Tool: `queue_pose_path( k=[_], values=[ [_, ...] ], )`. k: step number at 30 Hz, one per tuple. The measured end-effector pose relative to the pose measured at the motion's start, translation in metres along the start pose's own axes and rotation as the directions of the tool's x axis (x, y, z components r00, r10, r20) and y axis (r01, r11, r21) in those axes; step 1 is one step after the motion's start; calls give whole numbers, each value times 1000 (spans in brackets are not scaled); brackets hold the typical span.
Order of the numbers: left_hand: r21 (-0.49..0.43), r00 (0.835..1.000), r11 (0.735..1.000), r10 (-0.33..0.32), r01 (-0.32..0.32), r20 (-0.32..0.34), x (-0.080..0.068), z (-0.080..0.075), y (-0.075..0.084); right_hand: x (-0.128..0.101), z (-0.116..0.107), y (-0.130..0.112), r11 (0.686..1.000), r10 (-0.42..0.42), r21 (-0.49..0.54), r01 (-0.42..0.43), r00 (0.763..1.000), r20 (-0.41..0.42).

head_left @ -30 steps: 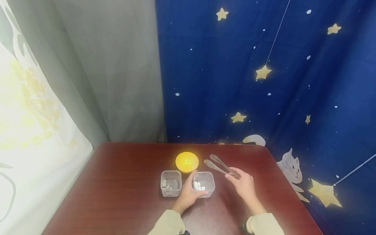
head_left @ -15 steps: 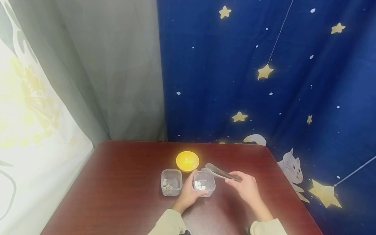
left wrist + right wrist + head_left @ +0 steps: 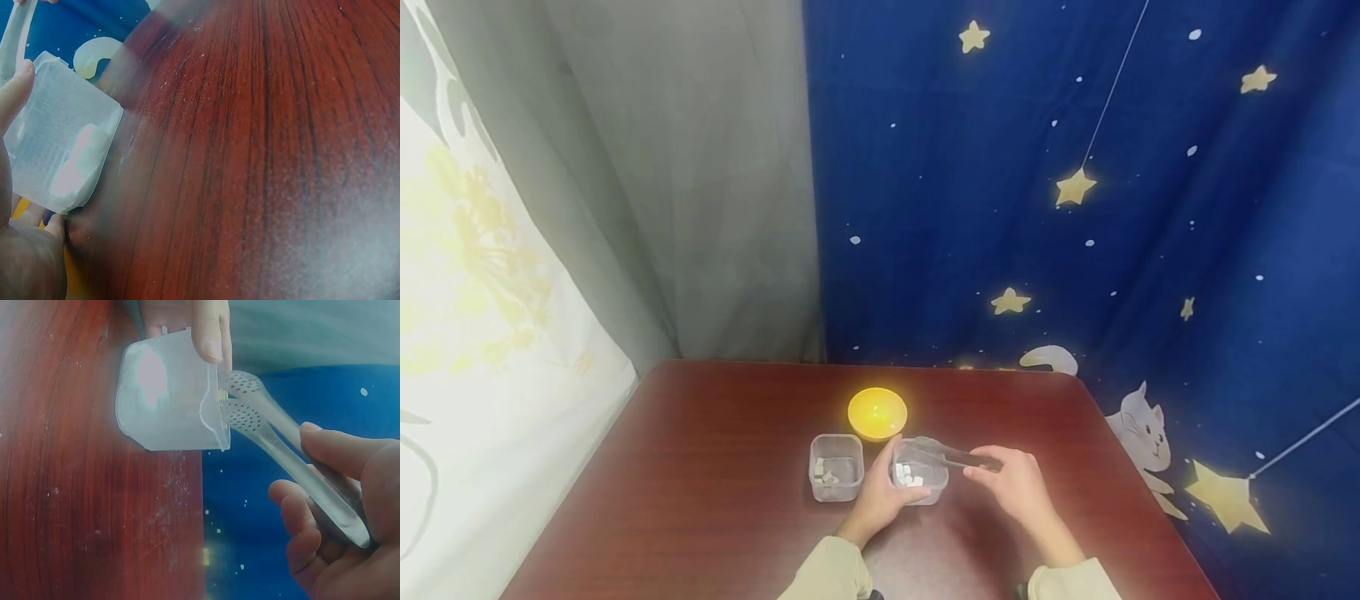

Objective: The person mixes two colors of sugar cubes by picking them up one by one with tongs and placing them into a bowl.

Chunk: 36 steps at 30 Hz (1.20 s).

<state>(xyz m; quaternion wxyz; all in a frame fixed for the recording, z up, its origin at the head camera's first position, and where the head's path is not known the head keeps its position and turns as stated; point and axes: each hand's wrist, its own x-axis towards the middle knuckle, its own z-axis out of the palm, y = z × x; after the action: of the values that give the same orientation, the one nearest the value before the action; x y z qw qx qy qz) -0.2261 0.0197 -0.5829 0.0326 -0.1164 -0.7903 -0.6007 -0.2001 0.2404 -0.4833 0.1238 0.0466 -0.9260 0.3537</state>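
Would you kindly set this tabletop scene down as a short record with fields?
Left grip: holds right container
Right grip: holds silvery tongs
Tongs' perforated ends: at right container's mouth
Right container: clear, white pieces inside
Left container: clear, pale pieces inside
Bowl: yellow, beyond both containers
Table: reddish-brown

Wears long, pale cream sleeves, matching in shade: a left sleeve (image 3: 820, 575) with a plain left cuff (image 3: 850, 560), and a right sleeve (image 3: 1078, 583) with an equally plain right cuff (image 3: 1062, 568). Looks roomy at the wrists, softly creased in the fabric. Shows a small dark piece (image 3: 877, 594) at the left cuff's inner edge, another dark patch (image 3: 1021, 591) beside the right one, both too little seen to name. Bare beyond the cuffs, on left hand (image 3: 878, 497) and right hand (image 3: 1019, 483) alike.
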Motion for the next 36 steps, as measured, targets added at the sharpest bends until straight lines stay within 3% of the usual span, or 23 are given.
queue_pose_path(
  k=[7, 36],
  values=[
    [18, 999, 999, -33, 33, 11, -2, 2, -4, -1, 9, -2, 999, -26, -25, 26, 1000, 12],
    [-9, 1000, 1000, -2, 2, -3, 0, 2, -4, 10, 28, -17, 985, -71, -152, 79, 996, 55]
  ],
)
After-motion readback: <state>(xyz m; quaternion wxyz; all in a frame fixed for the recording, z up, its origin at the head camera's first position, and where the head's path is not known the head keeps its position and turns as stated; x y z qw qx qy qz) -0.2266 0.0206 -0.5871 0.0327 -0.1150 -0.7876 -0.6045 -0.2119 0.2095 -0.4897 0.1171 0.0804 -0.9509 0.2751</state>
